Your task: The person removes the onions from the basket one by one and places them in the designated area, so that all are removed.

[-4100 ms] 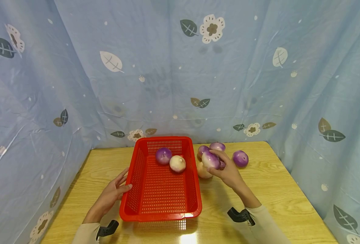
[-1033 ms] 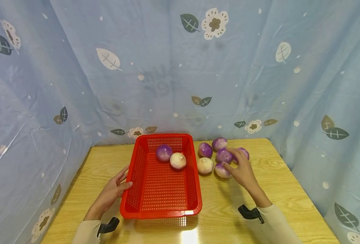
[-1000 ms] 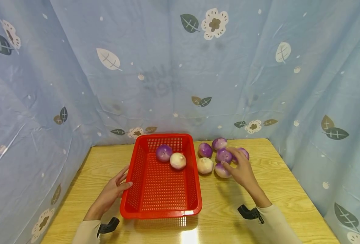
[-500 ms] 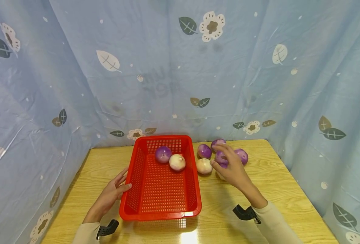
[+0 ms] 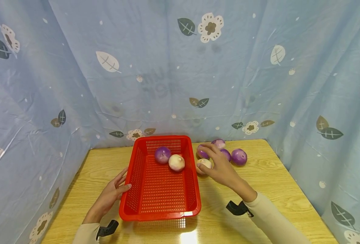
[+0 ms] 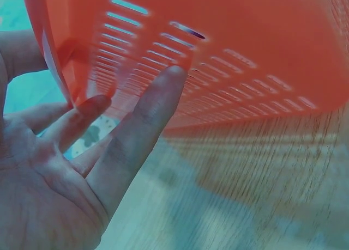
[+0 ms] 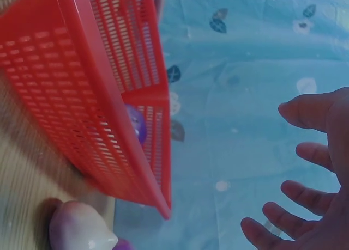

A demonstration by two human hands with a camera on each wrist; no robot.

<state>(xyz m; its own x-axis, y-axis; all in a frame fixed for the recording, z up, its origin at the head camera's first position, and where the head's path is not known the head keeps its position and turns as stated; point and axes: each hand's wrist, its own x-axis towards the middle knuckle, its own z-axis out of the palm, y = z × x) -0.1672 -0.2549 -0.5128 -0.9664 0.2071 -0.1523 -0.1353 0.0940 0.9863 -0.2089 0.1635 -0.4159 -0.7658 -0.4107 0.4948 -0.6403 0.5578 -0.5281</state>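
Observation:
My left hand point(image 5: 108, 196) holds the left side of a red plastic basket point(image 5: 160, 216), thumb over the rim and fingers against the slotted outer wall point(image 6: 229, 92). Inside lie a purple turnip point(image 5: 162, 155) and a whitish turnip point(image 5: 176, 163), side by side near the back. To the basket's right, my right hand point(image 5: 221, 169) hovers with spread fingers over a pale turnip point(image 5: 206, 163), which also shows in the right wrist view point(image 7: 79, 228). Nothing is between its fingers. A purple turnip point(image 5: 202, 152) sits just behind the pale one; part of the group is hidden by the hand.
More purple turnips stand behind and right of my right hand: one at the back point(image 5: 218, 143), one beside the hand point(image 5: 225, 154), one farther right point(image 5: 239, 157). A blue patterned curtain point(image 5: 155, 67) encloses the wooden table point(image 5: 268, 189) at the back and sides.
Earlier my right hand held a purple-and-white turnip; it has since let it go among the others. Over the last second the hand moved left to the pale turnip. The left hand stayed put.

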